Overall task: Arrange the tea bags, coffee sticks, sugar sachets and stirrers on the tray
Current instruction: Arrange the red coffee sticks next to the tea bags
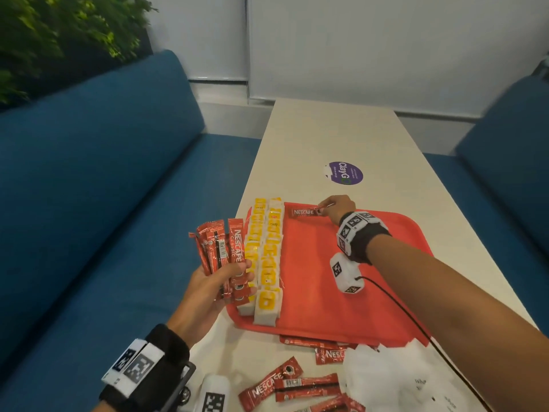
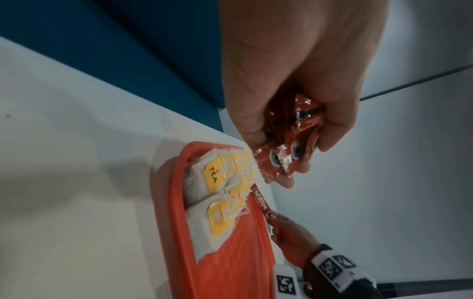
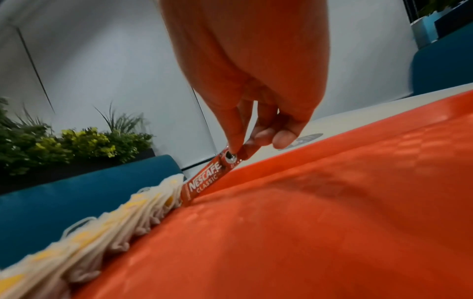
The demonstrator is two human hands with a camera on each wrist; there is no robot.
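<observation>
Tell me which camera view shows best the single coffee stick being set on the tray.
The right wrist view: the coffee stick fills the centre, label readable, pinched by the right hand beside the tea bags. The head view shows it small at the tray far edge; the left wrist view shows it thin and blurred.

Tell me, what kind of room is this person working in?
Probably an office lounge or cafe booth: blue cushioned benches flank a long pale table, a green planter stands behind, and a red serving tray holds tea bags.
</observation>
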